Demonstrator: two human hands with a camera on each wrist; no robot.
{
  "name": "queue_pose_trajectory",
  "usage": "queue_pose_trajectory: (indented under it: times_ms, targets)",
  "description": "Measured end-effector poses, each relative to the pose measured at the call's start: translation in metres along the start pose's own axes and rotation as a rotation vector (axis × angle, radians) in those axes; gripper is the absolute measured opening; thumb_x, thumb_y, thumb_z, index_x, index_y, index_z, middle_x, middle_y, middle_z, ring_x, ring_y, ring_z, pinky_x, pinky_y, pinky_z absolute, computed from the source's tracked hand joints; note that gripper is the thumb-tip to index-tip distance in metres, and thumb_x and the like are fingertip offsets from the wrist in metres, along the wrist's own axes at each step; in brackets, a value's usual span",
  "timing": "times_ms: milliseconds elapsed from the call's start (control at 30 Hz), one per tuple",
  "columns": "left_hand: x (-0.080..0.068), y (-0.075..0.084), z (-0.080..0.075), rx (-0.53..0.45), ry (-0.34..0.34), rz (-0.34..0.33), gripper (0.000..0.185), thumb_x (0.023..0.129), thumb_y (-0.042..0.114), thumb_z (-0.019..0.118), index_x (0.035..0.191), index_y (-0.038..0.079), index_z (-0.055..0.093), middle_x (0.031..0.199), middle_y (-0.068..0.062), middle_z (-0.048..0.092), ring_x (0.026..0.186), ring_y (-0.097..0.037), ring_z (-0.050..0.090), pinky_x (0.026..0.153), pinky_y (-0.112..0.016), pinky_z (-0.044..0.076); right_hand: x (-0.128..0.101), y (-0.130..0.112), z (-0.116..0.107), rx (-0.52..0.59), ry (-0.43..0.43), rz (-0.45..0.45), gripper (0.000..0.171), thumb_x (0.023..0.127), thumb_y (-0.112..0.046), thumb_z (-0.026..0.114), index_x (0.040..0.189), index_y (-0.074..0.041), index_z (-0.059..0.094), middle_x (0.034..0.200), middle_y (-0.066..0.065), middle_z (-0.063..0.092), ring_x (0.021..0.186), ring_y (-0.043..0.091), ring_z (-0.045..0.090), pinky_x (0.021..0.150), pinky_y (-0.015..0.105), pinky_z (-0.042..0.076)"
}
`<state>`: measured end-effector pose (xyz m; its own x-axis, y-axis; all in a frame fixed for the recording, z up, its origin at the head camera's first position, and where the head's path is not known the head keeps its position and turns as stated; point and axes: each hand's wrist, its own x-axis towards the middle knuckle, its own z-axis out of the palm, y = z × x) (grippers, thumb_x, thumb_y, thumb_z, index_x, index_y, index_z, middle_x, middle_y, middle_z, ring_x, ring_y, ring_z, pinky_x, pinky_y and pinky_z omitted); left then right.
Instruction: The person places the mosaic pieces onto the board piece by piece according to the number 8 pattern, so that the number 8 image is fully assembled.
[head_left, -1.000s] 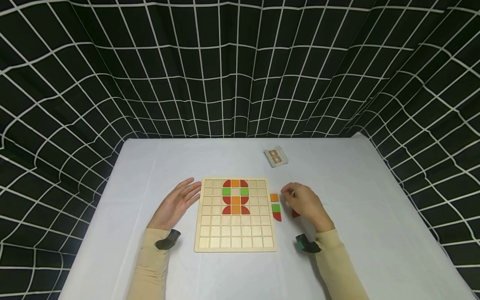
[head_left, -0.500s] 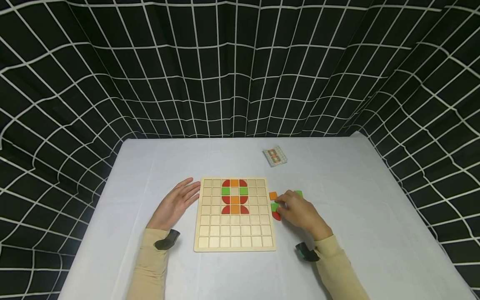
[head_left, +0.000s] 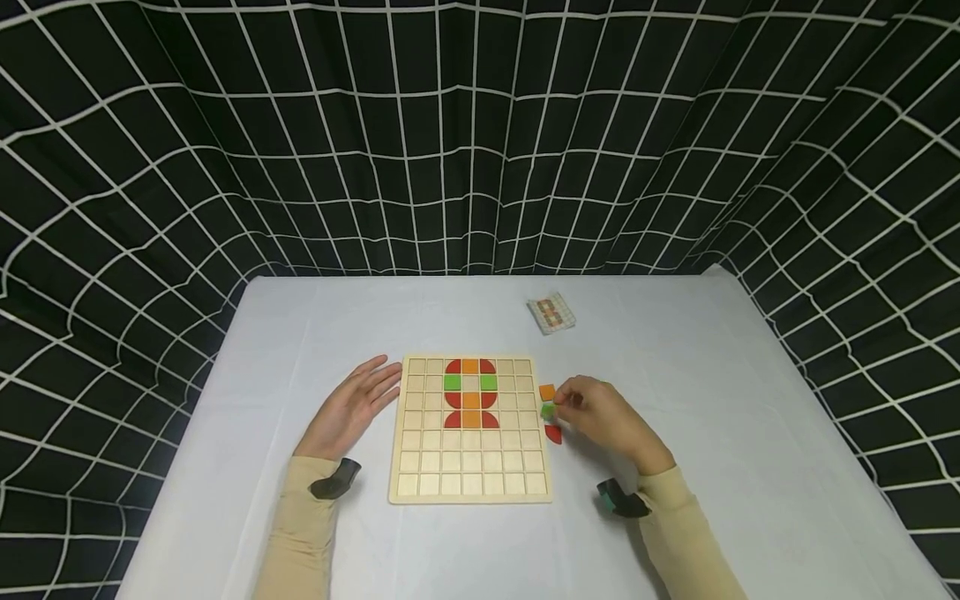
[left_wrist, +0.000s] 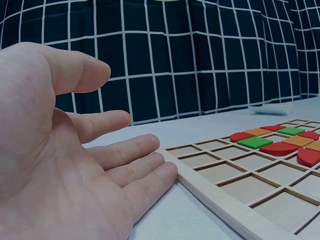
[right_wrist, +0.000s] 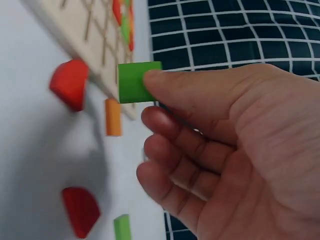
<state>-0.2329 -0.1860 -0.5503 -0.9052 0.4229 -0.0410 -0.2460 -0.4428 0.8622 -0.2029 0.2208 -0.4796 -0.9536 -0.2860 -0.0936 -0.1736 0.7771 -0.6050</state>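
Your right hand (head_left: 611,421) pinches a green square tile (right_wrist: 132,81) just off the right edge of the wooden grid board (head_left: 471,479), while your left hand (head_left: 352,410) lies flat with relaxed fingers against the board's left edge. Beside the held tile, the right wrist view shows one orange tile (right_wrist: 113,117), two red quarter-round pieces (right_wrist: 70,83) and one more green tile (right_wrist: 122,227) loose on the table (head_left: 750,433); on the board sit two green, three orange and six red pieces, and no writing is readable on the pattern card (head_left: 551,313)

The board (head_left: 471,467) was pale, unvarnished wood; the green block (right_wrist: 134,81) in the right hand's (head_left: 609,419) grip looked matt-painted; white cloth covered the tabletop (head_left: 712,392).
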Motion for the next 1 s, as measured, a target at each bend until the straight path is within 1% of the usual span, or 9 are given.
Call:
queue_pose_trajectory:
  times_ms: [133,233,367,433,567,800,900,967,1000]
  targets:
    - [0.0,0.0,0.0,0.002,0.002,0.0,0.055,0.114,0.022,0.023,0.161,0.0,0.005,0.167,-0.028,0.015,0.157,-0.039,0.016,0.124,-0.034,0.036,0.001,-0.009,-0.007,0.082,0.008,-0.003,0.006,0.093,-0.01,0.07,0.099,-0.012,0.07,0.089,0.003,0.065,0.065,0.013,0.054,0.051,0.022,0.049]
    - [-0.001,0.0,0.0,-0.001,0.001,-0.002,0.055,0.114,0.022,0.022,0.161,0.0,0.005,0.167,-0.028,0.014,0.157,-0.039,0.015,0.124,-0.034,0.036,0.004,-0.017,-0.009,0.111,0.014,-0.021,0.006,0.094,-0.011,0.07,0.1,-0.012,0.07,0.09,0.004,0.066,0.059,0.014,0.054,0.046,0.023,0.048]
    - [-0.001,0.0,0.0,-0.008,-0.002,0.002,0.054,0.114,0.021,0.021,0.161,0.0,0.005,0.167,-0.028,0.014,0.157,-0.039,0.014,0.125,-0.034,0.035,0.008,-0.029,-0.009,0.115,0.02,-0.04,0.005,0.094,-0.013,0.071,0.099,-0.012,0.07,0.089,0.004,0.065,0.062,0.016,0.054,0.042,0.024,0.047]
    - [-0.001,0.0,0.0,-0.009,-0.002,0.004,0.054,0.114,0.021,0.021,0.161,0.0,0.005,0.167,-0.029,0.014,0.157,-0.039,0.014,0.124,-0.034,0.036,0.011,-0.034,-0.008,0.115,0.018,-0.052,0.004,0.094,-0.015,0.071,0.098,-0.013,0.071,0.088,0.002,0.064,0.066,0.017,0.054,0.044,0.023,0.046]
    - [-0.001,0.0,0.0,-0.009,-0.004,0.005,0.054,0.114,0.021,0.021,0.161,-0.001,0.005,0.166,-0.029,0.014,0.157,-0.039,0.015,0.124,-0.033,0.037,0.015,-0.04,-0.004,0.103,0.013,-0.101,0.007,0.095,-0.019,0.072,0.095,-0.012,0.071,0.086,-0.001,0.064,0.074,0.014,0.054,0.052,0.021,0.046]
    - [-0.002,0.005,0.005,0.015,-0.008,0.004,0.055,0.114,0.021,0.022,0.16,-0.002,0.004,0.166,-0.03,0.013,0.157,-0.04,0.014,0.124,-0.033,0.036,0.02,-0.046,0.005,0.125,-0.021,-0.164,0.006,0.093,-0.016,0.073,0.094,-0.011,0.07,0.086,-0.004,0.064,0.077,0.012,0.055,0.059,0.02,0.049]
    - [-0.003,0.007,0.007,0.021,-0.003,0.0,0.055,0.114,0.021,0.023,0.16,-0.002,0.004,0.166,-0.03,0.014,0.157,-0.04,0.014,0.124,-0.033,0.036,0.022,-0.047,0.011,0.11,-0.045,-0.188,0.005,0.093,-0.015,0.073,0.095,-0.011,0.07,0.087,-0.004,0.064,0.077,0.009,0.054,0.06,0.019,0.048]
    - [-0.003,0.007,0.007,0.021,-0.002,-0.002,0.055,0.114,0.021,0.023,0.16,-0.002,0.004,0.166,-0.029,0.014,0.157,-0.04,0.014,0.124,-0.033,0.036,0.023,-0.047,0.015,0.112,-0.068,-0.194,0.004,0.094,-0.014,0.072,0.096,-0.011,0.07,0.086,-0.002,0.063,0.066,0.008,0.052,0.052,0.018,0.047]
    - [-0.003,0.007,0.006,0.02,-0.001,-0.002,0.055,0.114,0.021,0.023,0.16,-0.002,0.004,0.166,-0.029,0.014,0.157,-0.04,0.015,0.124,-0.033,0.036,0.023,-0.048,0.016,0.111,-0.077,-0.198,0.004,0.094,-0.014,0.072,0.096,-0.011,0.07,0.086,-0.002,0.063,0.066,0.007,0.052,0.052,0.018,0.047]
